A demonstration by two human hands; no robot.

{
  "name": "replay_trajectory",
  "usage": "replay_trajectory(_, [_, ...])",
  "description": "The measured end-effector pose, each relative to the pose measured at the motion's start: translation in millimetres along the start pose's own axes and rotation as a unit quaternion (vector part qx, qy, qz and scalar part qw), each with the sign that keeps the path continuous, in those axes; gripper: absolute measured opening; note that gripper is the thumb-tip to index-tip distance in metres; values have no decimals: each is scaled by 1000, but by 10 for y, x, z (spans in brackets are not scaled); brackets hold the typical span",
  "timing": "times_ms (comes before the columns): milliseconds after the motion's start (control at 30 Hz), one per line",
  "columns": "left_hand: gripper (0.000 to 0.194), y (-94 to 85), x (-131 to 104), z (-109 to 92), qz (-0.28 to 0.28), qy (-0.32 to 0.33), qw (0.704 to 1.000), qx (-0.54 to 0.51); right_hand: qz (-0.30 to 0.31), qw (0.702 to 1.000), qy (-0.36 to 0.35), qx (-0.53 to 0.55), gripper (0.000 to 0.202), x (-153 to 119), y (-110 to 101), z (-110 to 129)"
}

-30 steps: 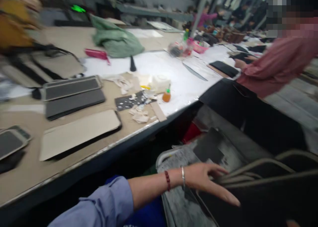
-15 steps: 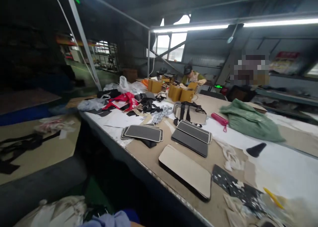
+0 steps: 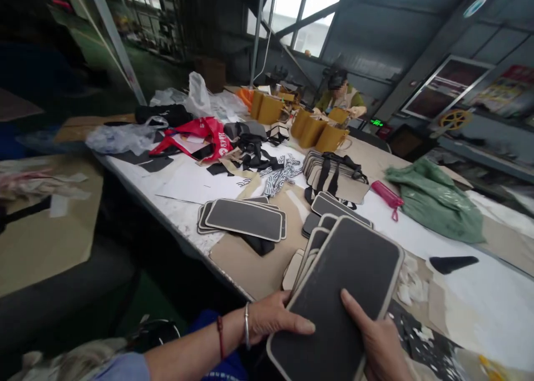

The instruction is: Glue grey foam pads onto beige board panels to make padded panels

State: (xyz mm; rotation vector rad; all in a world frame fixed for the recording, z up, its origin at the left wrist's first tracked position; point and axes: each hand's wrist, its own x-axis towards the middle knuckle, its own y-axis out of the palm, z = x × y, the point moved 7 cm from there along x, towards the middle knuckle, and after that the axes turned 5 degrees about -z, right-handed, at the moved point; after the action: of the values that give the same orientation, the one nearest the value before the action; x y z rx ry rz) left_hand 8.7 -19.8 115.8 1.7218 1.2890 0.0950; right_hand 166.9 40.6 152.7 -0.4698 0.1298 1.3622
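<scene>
The dark panels (image 3: 350,258) with pale edges are in my two hands, tilted above the near side of the tabletop (image 3: 240,261). My left hand (image 3: 277,320) is clamped on their left edge, with the thumb flat on the top face; my right hand (image 3: 381,342) grips the right edge in the same manner. Under the top one, several others stick out at the left (I cannot count them exactly). Beyond them, to the left, lies a fanned pile (image 3: 246,219) of similar pieces. Farther right I see a pink pouch (image 3: 386,193) beside a green cloth (image 3: 438,203).
</scene>
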Motion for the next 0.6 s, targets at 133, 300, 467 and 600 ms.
replay_trajectory(133, [52,-414,-6,-796,11,57,998,37,-63,988,-9,139,67,394,629,724])
replay_trajectory(300, [52,-888,2,-1420,28,85,994,57,-107,970,-4,220,65,835,1120,1003])
replay_trajectory(467, [56,-1498,73,-1518,-33,6,998,48,-116,953,49,275,59,1347,1488,880])
replay_trajectory(600, [44,-1840,210,-1770,-113,72,990,-48,-97,944,72,308,53,1791,1890,745])
